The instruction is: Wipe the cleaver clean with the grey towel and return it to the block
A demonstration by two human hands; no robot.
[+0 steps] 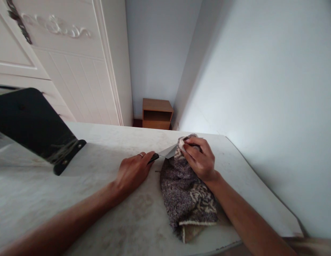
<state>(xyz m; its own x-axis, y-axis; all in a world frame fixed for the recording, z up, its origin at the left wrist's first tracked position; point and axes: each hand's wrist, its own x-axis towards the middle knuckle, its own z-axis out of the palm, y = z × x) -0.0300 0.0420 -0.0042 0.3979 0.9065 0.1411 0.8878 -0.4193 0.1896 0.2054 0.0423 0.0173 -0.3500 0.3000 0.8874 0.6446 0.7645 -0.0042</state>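
Observation:
My left hand (135, 169) is closed round the black handle of a knife (169, 152), whose blade points right. A dark, mottled cloth (185, 188) with pale patterned patches hangs down over the white tabletop. My right hand (200, 158) pinches the bunched upper end of this cloth. The blade's far end goes behind or into the folded cloth, so its tip is hidden. A ring shows on one finger of my left hand.
To the left stands a black panel (32, 121) with a foot on the white tabletop (101, 142). Beyond the far edge are a white cabinet (74, 71) and a small brown wooden nightstand (157, 105). A pale wall (274, 89) rises at the right.

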